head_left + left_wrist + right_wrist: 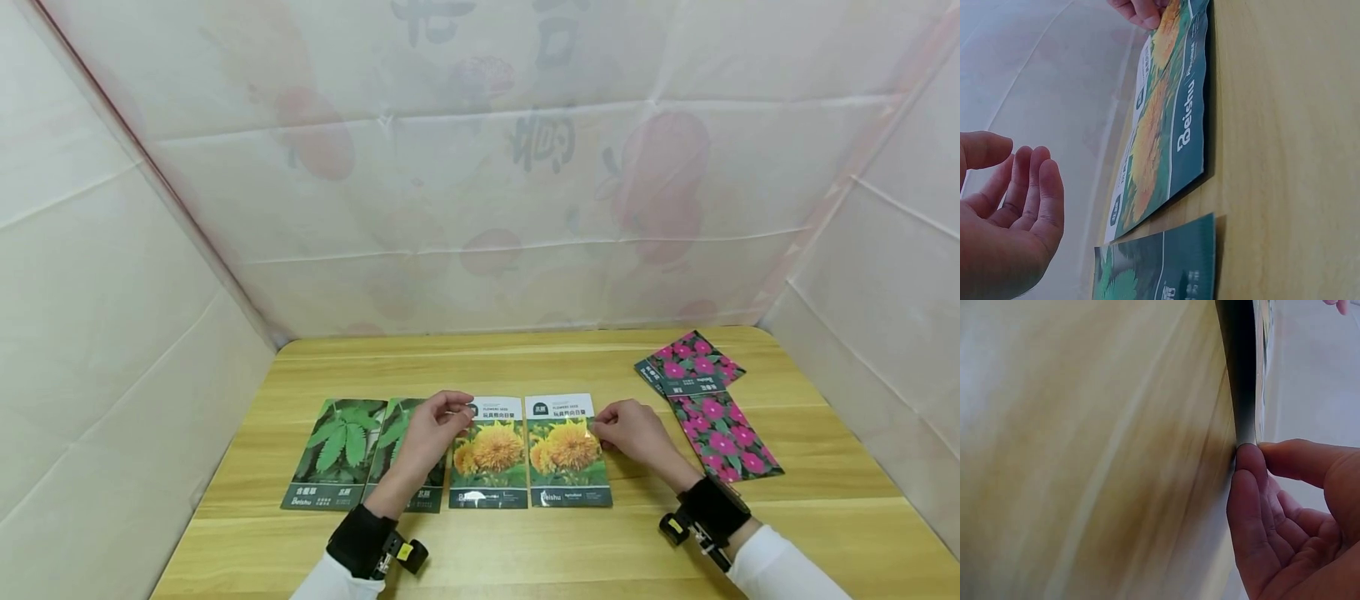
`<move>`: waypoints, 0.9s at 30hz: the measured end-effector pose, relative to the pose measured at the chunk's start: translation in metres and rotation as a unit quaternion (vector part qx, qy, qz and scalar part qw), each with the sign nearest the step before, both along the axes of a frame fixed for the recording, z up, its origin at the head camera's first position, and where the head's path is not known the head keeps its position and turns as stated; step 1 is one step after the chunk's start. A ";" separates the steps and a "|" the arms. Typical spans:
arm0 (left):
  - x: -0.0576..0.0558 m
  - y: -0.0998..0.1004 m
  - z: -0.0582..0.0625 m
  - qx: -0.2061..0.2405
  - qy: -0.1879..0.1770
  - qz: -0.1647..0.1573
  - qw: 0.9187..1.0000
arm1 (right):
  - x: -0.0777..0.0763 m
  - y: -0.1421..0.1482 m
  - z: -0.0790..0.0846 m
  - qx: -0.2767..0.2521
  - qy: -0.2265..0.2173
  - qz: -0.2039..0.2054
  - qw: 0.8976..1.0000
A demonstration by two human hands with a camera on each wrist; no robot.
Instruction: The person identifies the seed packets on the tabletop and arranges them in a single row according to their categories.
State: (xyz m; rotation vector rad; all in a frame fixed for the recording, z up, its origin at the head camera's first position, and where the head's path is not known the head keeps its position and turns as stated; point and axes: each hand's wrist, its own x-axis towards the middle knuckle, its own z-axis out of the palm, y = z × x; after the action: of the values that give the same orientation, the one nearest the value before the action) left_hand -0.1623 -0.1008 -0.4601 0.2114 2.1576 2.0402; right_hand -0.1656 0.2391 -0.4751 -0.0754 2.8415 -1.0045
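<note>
Two seed packets with yellow flowers lie side by side at the table's middle. My right hand [633,429] pinches the right edge of the right yellow-flower packet [568,450] between thumb and forefinger; the right wrist view shows that packet edge [1259,394] between the fingertips. My left hand [435,425] hovers over the gap between the left yellow-flower packet [489,454] and a green-leaf packet [393,467]. Its fingers are loosely bent, and in the left wrist view the left hand [1016,219] holds nothing. Another green-leaf packet [336,446] lies farther left, partly overlapping its twin.
Two pink-flower packets lie at the right of the wooden table [525,554], the lower one [723,433] overlapping the upper one [693,354]. Pale fabric walls [420,192] enclose the back and both sides.
</note>
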 end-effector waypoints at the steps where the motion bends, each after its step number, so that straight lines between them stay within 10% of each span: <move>1: 0.000 0.000 0.000 0.000 -0.001 0.000 1.000 | 0.000 0.000 0.000 0.001 0.001 0.000 1.000; 17: 0.001 -0.001 -0.001 0.004 0.001 0.004 1.000 | 0.001 -0.002 0.003 0.014 0.013 0.008 1.000; 27: -0.004 -0.011 -0.016 -0.001 0.070 -0.014 0.997 | 0.005 0.022 0.018 0.013 0.041 -0.014 0.999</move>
State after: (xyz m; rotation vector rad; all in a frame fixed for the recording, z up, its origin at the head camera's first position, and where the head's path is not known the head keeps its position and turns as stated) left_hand -0.1667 -0.1120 -0.4763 0.3945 2.2235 2.0647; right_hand -0.1610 0.2609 -0.4573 -0.0748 2.9368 -0.9912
